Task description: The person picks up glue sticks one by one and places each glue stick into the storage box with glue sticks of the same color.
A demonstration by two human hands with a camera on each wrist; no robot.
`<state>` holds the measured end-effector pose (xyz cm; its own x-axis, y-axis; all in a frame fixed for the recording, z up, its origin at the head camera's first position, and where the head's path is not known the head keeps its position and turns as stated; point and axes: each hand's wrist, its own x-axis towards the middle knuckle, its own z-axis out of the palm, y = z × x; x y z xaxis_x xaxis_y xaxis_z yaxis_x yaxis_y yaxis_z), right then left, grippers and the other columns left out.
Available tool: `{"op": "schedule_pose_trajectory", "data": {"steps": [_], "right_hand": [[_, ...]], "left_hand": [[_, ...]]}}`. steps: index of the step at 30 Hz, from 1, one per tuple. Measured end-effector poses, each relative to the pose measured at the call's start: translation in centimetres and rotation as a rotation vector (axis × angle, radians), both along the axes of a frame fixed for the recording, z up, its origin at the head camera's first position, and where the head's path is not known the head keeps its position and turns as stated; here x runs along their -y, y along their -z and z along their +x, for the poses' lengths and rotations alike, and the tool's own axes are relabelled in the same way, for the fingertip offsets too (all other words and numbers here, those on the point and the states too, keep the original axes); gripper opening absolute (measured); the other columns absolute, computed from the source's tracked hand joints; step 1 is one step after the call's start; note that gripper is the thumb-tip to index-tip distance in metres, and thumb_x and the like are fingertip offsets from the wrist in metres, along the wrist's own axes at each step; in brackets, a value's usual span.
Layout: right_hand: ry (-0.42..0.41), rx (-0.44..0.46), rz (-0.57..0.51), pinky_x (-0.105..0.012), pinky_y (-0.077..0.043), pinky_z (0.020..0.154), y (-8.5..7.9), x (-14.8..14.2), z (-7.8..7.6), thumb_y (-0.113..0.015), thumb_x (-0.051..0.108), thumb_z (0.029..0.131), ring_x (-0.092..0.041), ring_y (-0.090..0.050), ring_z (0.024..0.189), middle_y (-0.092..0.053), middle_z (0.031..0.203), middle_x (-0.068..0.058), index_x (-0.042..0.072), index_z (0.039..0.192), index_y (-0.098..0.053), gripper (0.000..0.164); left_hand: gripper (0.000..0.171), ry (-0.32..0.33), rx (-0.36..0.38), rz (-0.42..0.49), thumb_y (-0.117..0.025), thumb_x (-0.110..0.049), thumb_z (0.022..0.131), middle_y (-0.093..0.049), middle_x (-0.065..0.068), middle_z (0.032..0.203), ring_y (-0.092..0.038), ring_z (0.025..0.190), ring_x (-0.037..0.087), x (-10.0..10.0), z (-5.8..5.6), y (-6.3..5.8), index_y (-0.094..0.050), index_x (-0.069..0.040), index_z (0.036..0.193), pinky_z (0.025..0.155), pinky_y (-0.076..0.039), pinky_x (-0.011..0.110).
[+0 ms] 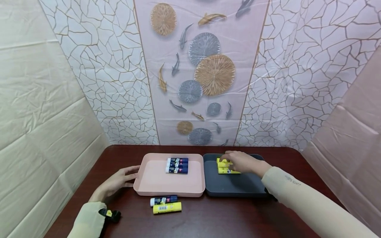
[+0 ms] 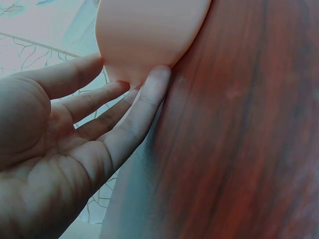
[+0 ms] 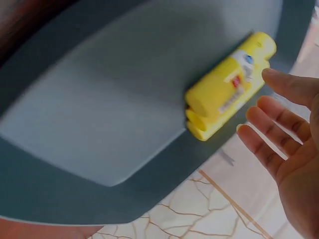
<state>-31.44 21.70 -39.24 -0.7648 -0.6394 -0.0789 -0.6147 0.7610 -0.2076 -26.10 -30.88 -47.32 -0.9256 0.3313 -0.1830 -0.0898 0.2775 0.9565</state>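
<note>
My left hand touches the left side of the pink tray with its fingertips. In the left wrist view its fingers are fairly straight against the tray's outer corner. My right hand is over the dark grey tray, beside yellow glue sticks lying close together there. The right wrist view shows this hand with fingers spread, the thumb tip by one end of the yellow glue sticks. Nothing is gripped. Several dark blue glue sticks with white ends lie side by side in the pink tray.
On the dark wood table, in front of the pink tray, lie one blue glue stick and one yellow glue stick. The two trays stand side by side. A patterned cloth wall rises behind the table.
</note>
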Motion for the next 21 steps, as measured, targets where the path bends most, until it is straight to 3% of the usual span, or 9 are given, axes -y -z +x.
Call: {"op": "schedule_pose_trajectory", "data": {"steps": [12,21], "right_hand": [[-0.01,0.013,-0.067,-0.045,-0.059,0.087,-1.3,-0.4,0.7,-0.074,0.001,0.094,-0.033,-0.066,0.111,-0.066,0.123,-0.012,0.008,0.131,-0.071,0.037],[-0.016,0.017,-0.188,-0.046,-0.058,0.09,-2.1,-0.4,1.7,-0.073,0.006,0.098,-0.029,-0.066,0.112,-0.067,0.122,-0.002,0.019,0.13,-0.071,0.034]], "left_hand": [[0.066,0.004,-0.004,-0.009,-0.059,-0.025,0.108,-0.032,0.03,0.162,-0.062,0.124,0.029,0.0,-0.1,0.0,-0.03,0.003,0.161,0.096,-0.059,0.044],[0.066,0.011,-0.003,-0.004,-0.059,-0.024,0.108,-0.031,0.03,0.163,-0.061,0.125,0.029,0.1,0.0,0.0,-0.03,0.002,0.161,0.096,-0.059,0.044]]}}
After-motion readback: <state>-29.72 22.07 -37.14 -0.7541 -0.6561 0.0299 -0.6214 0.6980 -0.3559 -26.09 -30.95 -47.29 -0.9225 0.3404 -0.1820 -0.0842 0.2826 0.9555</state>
